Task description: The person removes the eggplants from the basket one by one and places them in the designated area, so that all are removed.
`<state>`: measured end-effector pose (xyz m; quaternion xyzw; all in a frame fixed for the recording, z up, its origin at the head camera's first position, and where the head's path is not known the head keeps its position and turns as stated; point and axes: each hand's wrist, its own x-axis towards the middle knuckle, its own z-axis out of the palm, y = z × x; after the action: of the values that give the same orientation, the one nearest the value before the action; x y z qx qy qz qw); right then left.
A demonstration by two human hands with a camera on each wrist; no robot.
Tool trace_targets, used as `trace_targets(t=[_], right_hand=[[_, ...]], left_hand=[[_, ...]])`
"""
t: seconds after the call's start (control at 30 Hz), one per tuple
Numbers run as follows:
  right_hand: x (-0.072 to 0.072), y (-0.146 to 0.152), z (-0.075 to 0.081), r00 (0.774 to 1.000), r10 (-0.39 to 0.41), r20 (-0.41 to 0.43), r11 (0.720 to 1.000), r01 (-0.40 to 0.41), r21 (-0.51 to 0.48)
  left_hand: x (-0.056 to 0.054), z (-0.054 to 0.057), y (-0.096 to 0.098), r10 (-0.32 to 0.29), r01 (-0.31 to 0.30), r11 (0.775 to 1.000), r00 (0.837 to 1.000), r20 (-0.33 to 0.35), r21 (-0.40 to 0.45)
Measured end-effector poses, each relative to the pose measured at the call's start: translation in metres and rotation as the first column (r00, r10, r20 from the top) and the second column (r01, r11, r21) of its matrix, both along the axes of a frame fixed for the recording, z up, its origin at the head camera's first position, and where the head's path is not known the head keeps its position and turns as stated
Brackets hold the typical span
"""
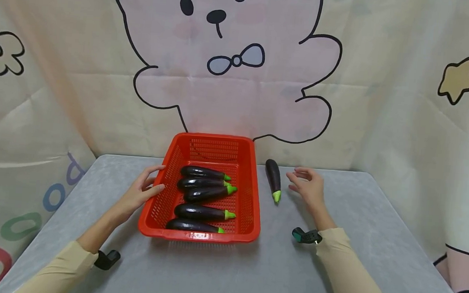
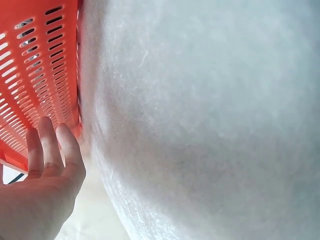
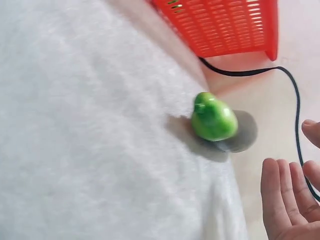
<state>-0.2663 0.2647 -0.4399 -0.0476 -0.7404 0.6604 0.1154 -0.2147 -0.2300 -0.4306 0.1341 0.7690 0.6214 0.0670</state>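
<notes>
A red plastic basket (image 1: 198, 235) stands on the table with several dark eggplants (image 1: 201, 212) lying crosswise inside, their green stem ends to the right. My left hand (image 1: 143, 188) is at the basket's left side, fingertips and thumb right at the rim. In the left wrist view, the fingers (image 2: 49, 150) are nearly straight along its slotted outer wall. One more eggplant (image 1: 273, 178) lies on the table to the right of the basket, green end toward me. Just right of it, my right hand (image 1: 308, 185) hovers with loosely bent fingers and nothing in them.
The grey table (image 1: 209, 276) ends at the back against a hanging cloth (image 1: 366, 128) printed with a bear. Cloth also hangs along both sides. In the right wrist view, a thin black line (image 3: 295, 100) curves behind the eggplant.
</notes>
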Motion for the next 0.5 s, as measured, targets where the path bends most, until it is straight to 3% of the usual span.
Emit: trace_targets(t=[0.3, 0.5], right_hand=[[-0.004, -0.003, 0.019, 0.997, 0.066, -0.028, 0.986, -0.069, -0.151], [-0.011, -0.012, 0.030, 0.993, 0.102, -0.053, 0.986, -0.108, -0.128]], left_hand=[[-0.001, -0.001, 0.001, 0.004, -0.004, 1.000, 1.000, 0.000, 0.009], [-0.001, 0.000, 0.000, 0.012, -0.012, 1.000, 1.000, 0.006, 0.021]])
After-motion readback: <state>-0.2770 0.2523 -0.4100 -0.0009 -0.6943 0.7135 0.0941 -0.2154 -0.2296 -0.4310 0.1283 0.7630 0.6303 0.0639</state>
